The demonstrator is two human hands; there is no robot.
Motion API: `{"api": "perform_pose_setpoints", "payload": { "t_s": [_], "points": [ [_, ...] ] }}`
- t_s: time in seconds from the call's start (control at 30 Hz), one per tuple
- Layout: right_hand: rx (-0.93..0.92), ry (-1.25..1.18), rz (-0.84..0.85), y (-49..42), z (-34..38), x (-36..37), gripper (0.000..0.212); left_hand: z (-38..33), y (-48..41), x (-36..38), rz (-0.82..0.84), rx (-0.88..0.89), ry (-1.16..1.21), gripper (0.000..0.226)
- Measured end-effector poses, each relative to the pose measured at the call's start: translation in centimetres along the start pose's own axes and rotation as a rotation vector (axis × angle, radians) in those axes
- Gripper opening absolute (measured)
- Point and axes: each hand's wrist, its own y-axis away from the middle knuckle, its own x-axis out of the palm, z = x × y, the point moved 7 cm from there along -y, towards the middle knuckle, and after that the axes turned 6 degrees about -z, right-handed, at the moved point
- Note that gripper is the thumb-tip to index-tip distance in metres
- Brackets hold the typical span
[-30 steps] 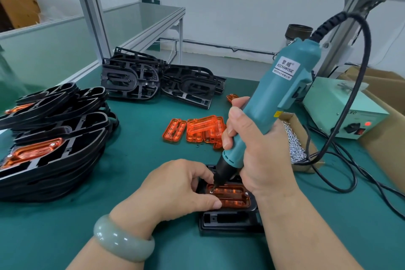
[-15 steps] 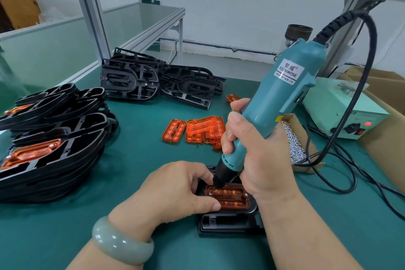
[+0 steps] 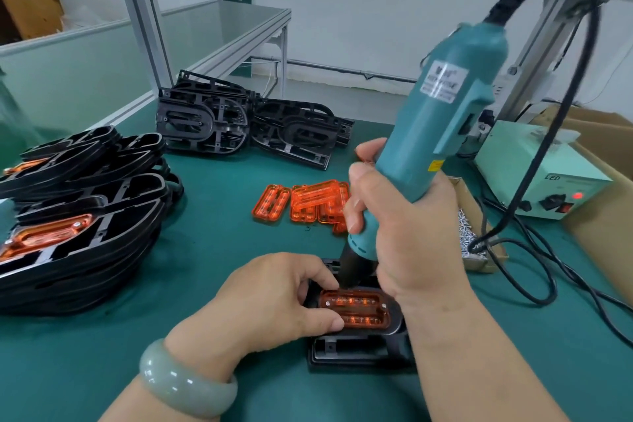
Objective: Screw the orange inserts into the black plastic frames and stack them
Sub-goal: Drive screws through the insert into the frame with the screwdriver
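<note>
While the right hand [image 3: 411, 226] is clenched round the lower barrel of the teal electric screwdriver [image 3: 445, 120], the tool leans with its top toward the right and its black nose comes down at the far left corner of the orange insert [image 3: 356, 310]. That insert sits seated in a black frame [image 3: 356, 349], which lies flat on the green desk [image 3: 212, 250] just in front of the person. The left hand [image 3: 274, 301], a pale green bracelet [image 3: 185, 384] on its wrist, pinches the left end of the orange insert, thumb on the near edge and curled fingers on the far edge beside the screwdriver's nose. Two screw heads show on the insert's far edge. Further back on the desk lie loose orange inserts [image 3: 308, 204], some overlapping. At the left stands a stack of finished frames [image 3: 78, 240] with orange showing in the top ones, and behind, near the desk's far edge, a pile of bare frames [image 3: 246, 123]. To the right, a small box of screws [image 3: 469, 233] sits beside a pale green power unit [image 3: 534, 175] with a red light, and the tool's black cable [image 3: 548, 134] loops above them.
</note>
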Motion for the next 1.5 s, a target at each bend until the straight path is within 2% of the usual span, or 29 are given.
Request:
{"api": "perform_pose_setpoints", "payload": {
  "t_s": [0.13, 0.3, 0.5, 0.63, 0.77, 0.87, 0.93, 1.03, 1.23, 1.37, 1.5],
  "points": [
    [0.034, -0.083, -0.051, -1.2, 0.9, -1.2, 0.011, 0.1, 0.0, 0.1, 0.004, 0.009, 0.02, 0.031],
    [0.188, -0.205, -0.163, -1.0, -0.3, -4.1, 0.014, 0.1, 0.0, 0.1, -0.007, 0.029, 0.013, 0.03],
    [0.375, -0.48, -0.162, 0.0, -2.4, -6.2, 0.013, -0.1, 0.0, -0.2, -0.046, 0.054, -0.003, 0.023],
    [0.433, -0.562, -0.162, 0.7, -3.4, -6.5, 0.01, -0.4, -0.1, -0.4, -0.141, 0.082, 0.004, 0.003],
    [0.464, -0.629, -0.166, 0.9, -3.9, -7.0, 0.009, -0.8, -0.2, -0.7, -0.286, 0.128, 0.086, 0.02],
    [0.459, -0.657, -0.188, 0.8, -4.0, -7.8, 0.009, -0.4, -0.2, -1.9, -0.484, 0.096, 0.16, 0.019],
    [0.468, -0.689, -0.189, 0.7, -4.0, -8.1, 0.009, -0.4, -0.2, -2.4, -0.553, 0.082, 0.194, 0.022],
    [0.495, -0.738, -0.181, 0.6, -4.2, -8.2, 0.01, -1.2, -0.7, -2.2, -0.49, 0.099, 0.159, 0.016],
    [0.508, -0.744, -0.174, 0.6, -4.4, -8.3, 0.01, -4.4, -2.0, -0.9, -0.3, 0.189, -0.043, 0.035],
    [0.522, -0.772, -0.16, 0.6, -4.5, -8.4, 0.011, -6.3, -2.8, 0.4, -0.181, 0.242, -0.204, 0.038],
    [0.522, -0.788, -0.148, 0.5, -4.6, -8.6, 0.012, -7.2, -3.5, 1.1, -0.144, 0.281, -0.347, 0.04]
  ]
}}
